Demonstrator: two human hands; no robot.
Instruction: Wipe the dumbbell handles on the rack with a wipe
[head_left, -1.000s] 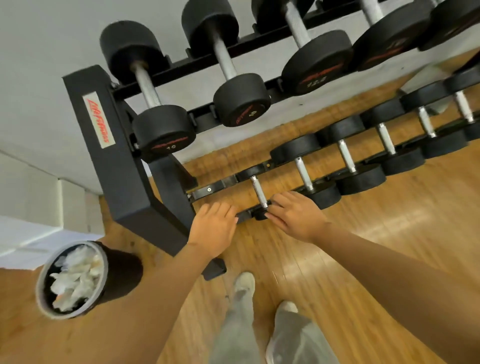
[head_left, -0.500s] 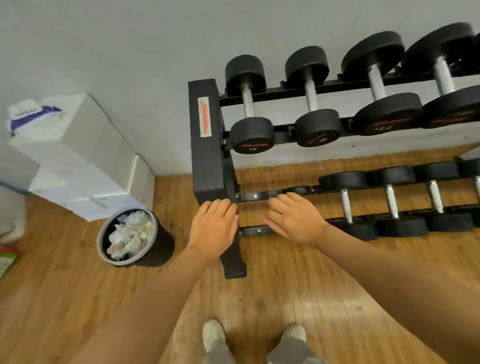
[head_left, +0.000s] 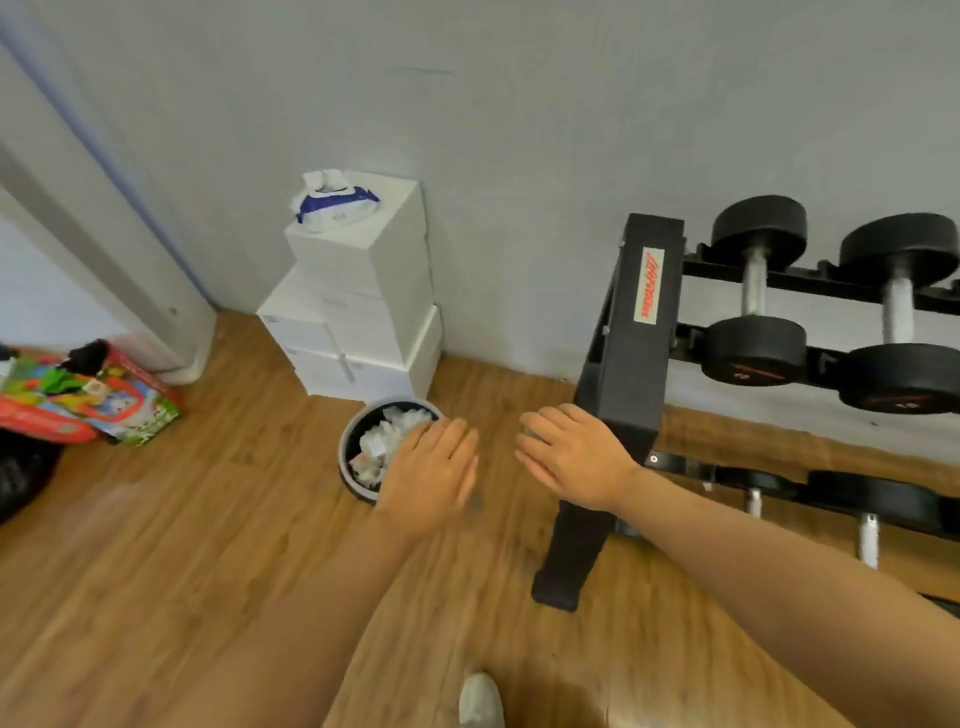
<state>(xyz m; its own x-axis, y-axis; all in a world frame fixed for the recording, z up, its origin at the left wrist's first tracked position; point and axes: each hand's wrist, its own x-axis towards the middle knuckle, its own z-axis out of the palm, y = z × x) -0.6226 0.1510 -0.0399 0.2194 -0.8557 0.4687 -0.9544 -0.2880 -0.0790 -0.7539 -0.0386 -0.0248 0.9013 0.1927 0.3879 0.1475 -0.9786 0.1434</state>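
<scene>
Wood floor (head_left: 156, 545), grey wall far. Black dumbbell rack (head_left: 631, 332) right, dumbbells (head_left: 753, 312) on upper and lower tiers, chrome handles. White box stack (head_left: 363, 312) far centre, wipe pack (head_left: 335, 205) on top. Bin (head_left: 347, 460) near stack, full of crumpled wipes. Left hand (head_left: 428, 475) over bin edge, flat, fingers spread, empty. Right hand (head_left: 574, 457) beside rack end, open, empty.

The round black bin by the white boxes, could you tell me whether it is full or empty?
Full: crumpled white wipes fill the round black bin to its rim.
</scene>
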